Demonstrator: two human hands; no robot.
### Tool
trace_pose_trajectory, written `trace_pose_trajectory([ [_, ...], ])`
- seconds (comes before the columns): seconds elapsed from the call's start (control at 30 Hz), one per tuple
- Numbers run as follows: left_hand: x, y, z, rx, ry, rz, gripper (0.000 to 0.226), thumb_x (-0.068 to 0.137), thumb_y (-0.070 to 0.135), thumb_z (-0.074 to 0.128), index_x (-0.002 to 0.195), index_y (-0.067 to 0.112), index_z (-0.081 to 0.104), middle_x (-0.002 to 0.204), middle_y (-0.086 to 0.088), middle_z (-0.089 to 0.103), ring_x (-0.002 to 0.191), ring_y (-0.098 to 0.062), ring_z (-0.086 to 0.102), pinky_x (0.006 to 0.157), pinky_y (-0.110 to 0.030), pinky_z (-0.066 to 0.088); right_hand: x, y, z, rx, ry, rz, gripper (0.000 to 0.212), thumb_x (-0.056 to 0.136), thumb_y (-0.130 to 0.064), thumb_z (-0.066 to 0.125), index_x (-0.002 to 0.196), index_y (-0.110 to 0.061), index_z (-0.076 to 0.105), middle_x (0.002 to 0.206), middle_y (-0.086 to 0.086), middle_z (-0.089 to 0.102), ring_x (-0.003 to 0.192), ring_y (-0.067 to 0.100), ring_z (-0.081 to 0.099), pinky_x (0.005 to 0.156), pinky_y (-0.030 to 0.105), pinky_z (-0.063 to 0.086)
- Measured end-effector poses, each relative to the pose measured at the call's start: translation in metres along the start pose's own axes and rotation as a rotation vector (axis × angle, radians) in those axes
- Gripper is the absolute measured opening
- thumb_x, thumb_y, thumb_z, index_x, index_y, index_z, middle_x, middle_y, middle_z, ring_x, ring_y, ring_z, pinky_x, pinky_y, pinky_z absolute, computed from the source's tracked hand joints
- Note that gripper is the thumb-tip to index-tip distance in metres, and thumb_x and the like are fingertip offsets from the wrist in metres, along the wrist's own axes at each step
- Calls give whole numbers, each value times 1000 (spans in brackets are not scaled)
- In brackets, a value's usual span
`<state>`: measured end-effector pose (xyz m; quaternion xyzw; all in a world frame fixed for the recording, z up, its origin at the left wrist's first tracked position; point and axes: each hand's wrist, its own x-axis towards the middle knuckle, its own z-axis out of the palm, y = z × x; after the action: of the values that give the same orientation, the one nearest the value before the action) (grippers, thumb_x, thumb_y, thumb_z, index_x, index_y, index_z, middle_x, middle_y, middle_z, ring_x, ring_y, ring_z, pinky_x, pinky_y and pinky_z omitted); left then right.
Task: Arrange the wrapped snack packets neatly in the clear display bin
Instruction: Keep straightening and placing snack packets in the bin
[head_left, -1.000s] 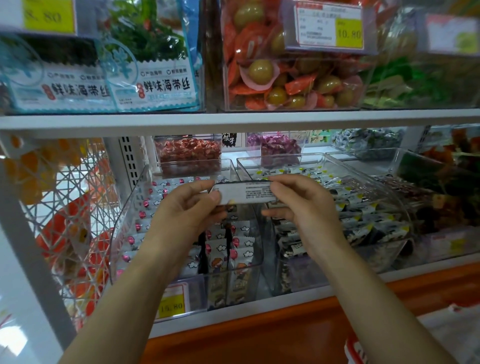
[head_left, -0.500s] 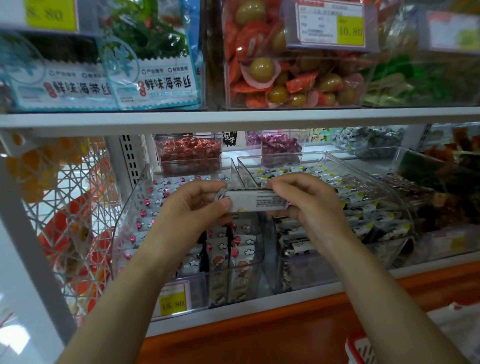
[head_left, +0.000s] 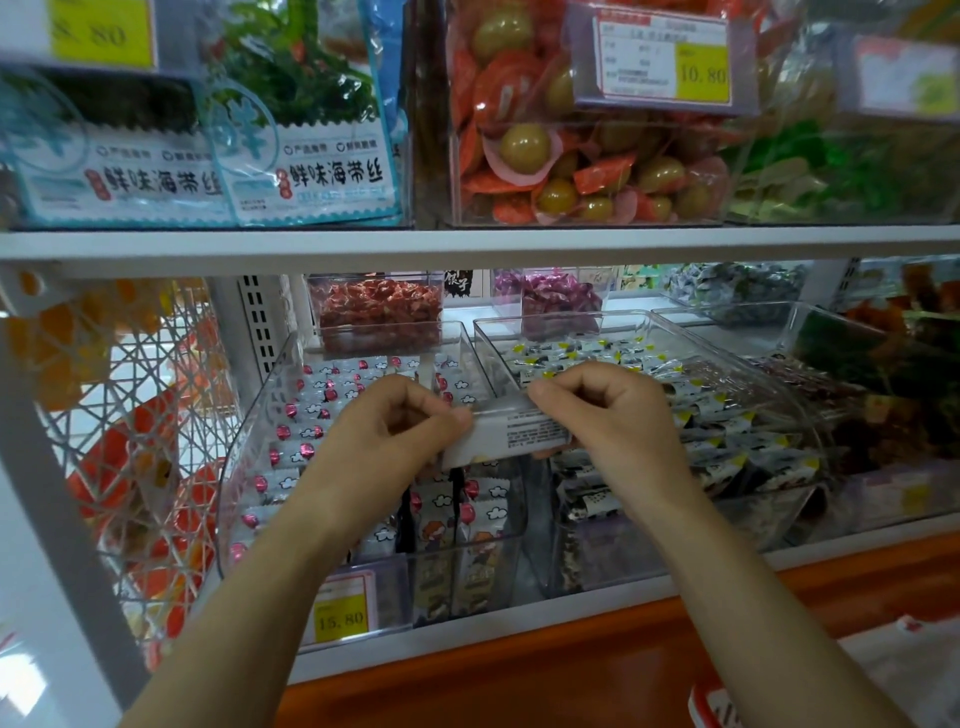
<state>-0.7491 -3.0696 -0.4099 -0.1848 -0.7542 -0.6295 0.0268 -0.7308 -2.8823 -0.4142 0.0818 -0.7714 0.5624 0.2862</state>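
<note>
head view: both hands hold one white snack packet (head_left: 519, 435) by its ends, just above the wall between two clear bins on the lower shelf (head_left: 467, 645). the left hand (head_left: 395, 436) pinches the left end with curled fingers (head_left: 415, 402), and the right hand (head_left: 608, 415) pinches the right end the same way. the left bin (head_left: 249, 447) holds rows of white packets with pink marks (head_left: 311, 413), the right bin (head_left: 769, 382) holds packets with yellow corners (head_left: 727, 441)
</note>
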Motion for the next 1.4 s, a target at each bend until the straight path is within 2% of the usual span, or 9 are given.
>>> trace_pose_trajectory([
  [0.27, 3, -1, -2, 56, 126, 40, 31, 82, 28, 67, 63, 5, 60, 43, 8, 53, 37, -3, 47, 38, -14, 38, -1, -2, 2, 36, -43, 26, 14, 82, -16, 69, 68, -15, 71, 61, -4, 67, 60, 14, 63, 55, 31, 55],
  [0.47, 1, 2, 1, 32, 41, 102, 21, 73, 40, 63, 87, 25, 67, 78, 9, 71, 69, -2, 66, 59, -14, 52, -1, -3, 5, 195, 72, 97, 19, 86, -12, 64, 69, -8, 69, 63, -2, 66, 58, 11, 67, 48, 23, 54],
  [0.6, 4, -4, 1, 101, 82, 152, 14, 87, 23, 61, 96, 33, 64, 84, 13, 72, 78, -1, 67, 66, -11, 52, 1, -1, 2, 377, -14, 160, 9, 85, -17, 64, 88, -13, 72, 80, 3, 72, 76, 16, 71, 63, 23, 58],
  [0.67, 5, -5, 1, 42, 123, 139, 16, 92, 20, 54, 88, 27, 68, 81, 12, 72, 74, -4, 67, 64, -14, 53, 1, 2, 0, 397, -112, 147, 28, 80, -12, 68, 107, -19, 67, 90, 0, 72, 86, 17, 71, 74, 23, 57],
  [0.9, 10, -16, 5, 419, 183, 160, 26, 93, 33, 50, 111, 20, 63, 96, 11, 62, 78, 4, 53, 67, -14, 40, 2, 1, 2, 251, 89, 56, 16, 85, -7, 65, 88, -23, 66, 83, 1, 70, 78, 11, 69, 65, 22, 57],
  [1.0, 13, -24, 5, 708, 30, 168, 23, 92, 25, 52, 110, 19, 66, 111, 0, 61, 100, -18, 53, 86, -33, 45, 9, -2, 3, 58, 105, 1, 16, 83, -14, 68, 91, -25, 61, 88, -2, 67, 82, 14, 67, 72, 32, 58],
  [1.17, 13, -27, 5, 864, -78, 141, 27, 89, 20, 49, 108, 24, 67, 120, 1, 57, 115, -25, 43, 98, -41, 37, 30, -12, 12, -334, -42, -171, 29, 84, -26, 67, 110, -14, 63, 91, -8, 61, 74, -2, 53, 64, 7, 40],
  [1.3, 12, -27, 5, 915, -123, 117, 26, 91, 28, 49, 113, 30, 64, 121, 2, 53, 117, -24, 40, 101, -39, 32, 47, -14, 22, -508, -220, -233, 44, 85, -26, 67, 125, -10, 57, 122, 4, 60, 102, 11, 52, 73, 10, 29],
  [1.4, 12, -27, 3, 899, -127, 113, 25, 92, 29, 49, 111, 31, 63, 120, 3, 52, 116, -24, 38, 101, -39, 30, 54, -11, 29, -558, -330, -225, 35, 84, -24, 68, 116, -10, 60, 104, -4, 58, 94, 7, 48, 72, 16, 30],
])
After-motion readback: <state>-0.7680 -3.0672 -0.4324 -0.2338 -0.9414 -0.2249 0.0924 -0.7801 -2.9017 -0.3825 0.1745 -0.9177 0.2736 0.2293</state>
